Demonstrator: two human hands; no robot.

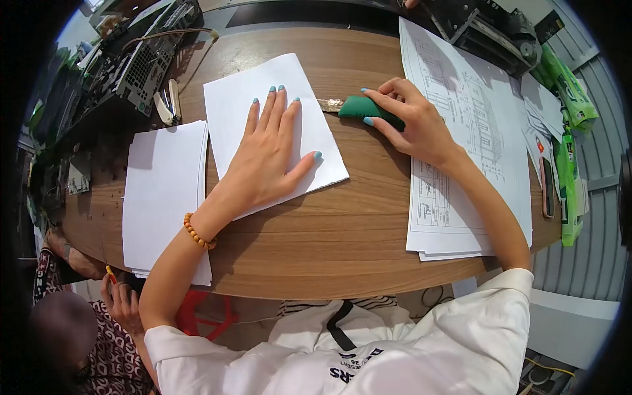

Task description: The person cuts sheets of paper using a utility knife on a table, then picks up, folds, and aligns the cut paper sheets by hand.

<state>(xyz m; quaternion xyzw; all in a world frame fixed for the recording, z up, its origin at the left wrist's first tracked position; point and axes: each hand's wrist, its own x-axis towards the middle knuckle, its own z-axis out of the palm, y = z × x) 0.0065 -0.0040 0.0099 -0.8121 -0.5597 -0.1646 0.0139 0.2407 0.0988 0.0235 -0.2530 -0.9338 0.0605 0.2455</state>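
Observation:
My left hand (266,155) lies flat with spread fingers on a white sheet (309,141), which is turned at an angle on the wooden table. To its right, my right hand (415,122) has its fingers and thumb around the green handle (361,108) of a tool. The tool's worn, flat metal blade (329,105) points left and meets the sheet's right edge. A stack of blank white paper (161,191) lies left of the sheet. Printed technical drawings (461,197) lie under and beside my right forearm.
Dark metal computer casings (141,82) stand at the back left, with a folding knife (168,104) beside them. More dark equipment (494,33) is at the back right. A phone (547,187) and green packets (567,158) lie at the right edge. Another person's hand (123,303) is at lower left.

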